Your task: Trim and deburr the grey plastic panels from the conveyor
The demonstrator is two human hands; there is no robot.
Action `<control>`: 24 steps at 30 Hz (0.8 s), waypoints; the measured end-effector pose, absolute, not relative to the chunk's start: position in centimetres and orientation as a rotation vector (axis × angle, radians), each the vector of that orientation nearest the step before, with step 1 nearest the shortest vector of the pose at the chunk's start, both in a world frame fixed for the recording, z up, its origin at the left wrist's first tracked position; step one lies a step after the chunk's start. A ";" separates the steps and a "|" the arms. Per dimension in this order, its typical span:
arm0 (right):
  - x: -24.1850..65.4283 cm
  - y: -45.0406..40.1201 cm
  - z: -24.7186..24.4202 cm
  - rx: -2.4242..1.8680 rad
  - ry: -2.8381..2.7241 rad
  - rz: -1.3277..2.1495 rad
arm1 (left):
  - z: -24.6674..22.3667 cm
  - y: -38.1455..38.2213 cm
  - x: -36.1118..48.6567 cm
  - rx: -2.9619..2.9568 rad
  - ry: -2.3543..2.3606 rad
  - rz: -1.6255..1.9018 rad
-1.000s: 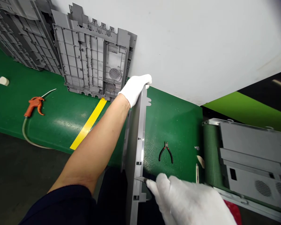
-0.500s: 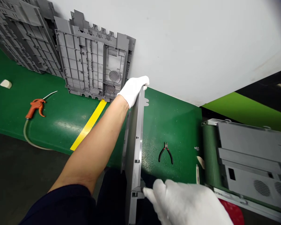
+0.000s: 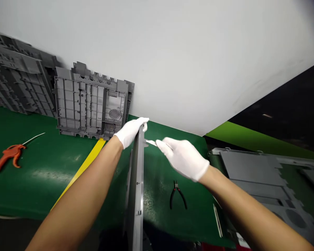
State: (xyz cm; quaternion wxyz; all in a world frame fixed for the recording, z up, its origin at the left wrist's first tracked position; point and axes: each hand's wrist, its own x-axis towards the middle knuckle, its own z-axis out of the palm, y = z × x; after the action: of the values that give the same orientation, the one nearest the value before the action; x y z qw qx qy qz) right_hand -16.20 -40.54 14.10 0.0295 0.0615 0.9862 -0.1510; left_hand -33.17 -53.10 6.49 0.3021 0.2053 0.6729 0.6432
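A grey plastic panel [image 3: 139, 184] stands on edge in front of me, its narrow rim facing up. My left hand [image 3: 132, 130], in a white glove, is wrapped over the panel's far end. My right hand [image 3: 181, 157], gloved too, is closed around a thin pale blade [image 3: 151, 142]; most of the tool is hidden in the fingers. The blade's tip is by the small tab near the panel's far end; I cannot tell whether they touch. Black-handled cutting pliers [image 3: 176, 195] lie on the green mat [image 3: 157, 170] below my right hand.
Grey ribbed panels [image 3: 81, 104] lean on the white wall [image 3: 159, 62] at left. An orange air blow gun [image 3: 12, 155] lies on the mat beyond yellow tape [image 3: 87, 162]. On the right, another grey panel [image 3: 247, 167] rests on a green roller conveyor [image 3: 217, 164]. Thin white sticks [image 3: 217, 219] lie nearby.
My right hand has moved forward from the panel's near end to its far end, with the blade now showing. The left hand keeps hold of the panel. The view has tilted up.
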 end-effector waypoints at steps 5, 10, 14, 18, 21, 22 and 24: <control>-21.0 -40.3 13.4 0.161 2.984 -0.273 | 7.9 -54.0 -33.2 0.609 1.882 1.630; -21.8 -41.2 13.7 0.147 2.978 -0.105 | 7.6 -53.8 -33.4 0.559 1.845 1.626; -21.9 -41.3 14.1 0.155 2.966 -0.017 | 7.8 -53.8 -33.2 0.546 1.847 1.622; -22.1 -41.4 14.0 0.164 2.976 -0.027 | 8.3 -53.8 -33.0 0.505 1.875 1.626; -22.1 -41.5 14.0 0.163 2.980 -0.022 | 8.0 -53.8 -33.1 0.517 1.828 1.657; -22.2 -41.5 14.0 0.164 2.980 -0.012 | 7.8 -53.8 -33.2 0.525 1.813 1.666; -22.2 -41.6 14.1 0.162 2.977 0.009 | 7.4 -53.8 -33.4 0.541 1.803 1.675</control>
State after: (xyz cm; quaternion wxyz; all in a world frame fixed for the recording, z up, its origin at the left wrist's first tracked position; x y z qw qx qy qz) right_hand -22.17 -41.57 14.12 0.0800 0.0542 0.9953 0.0029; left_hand -33.36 -53.76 7.41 0.3059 0.2044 0.6812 0.6329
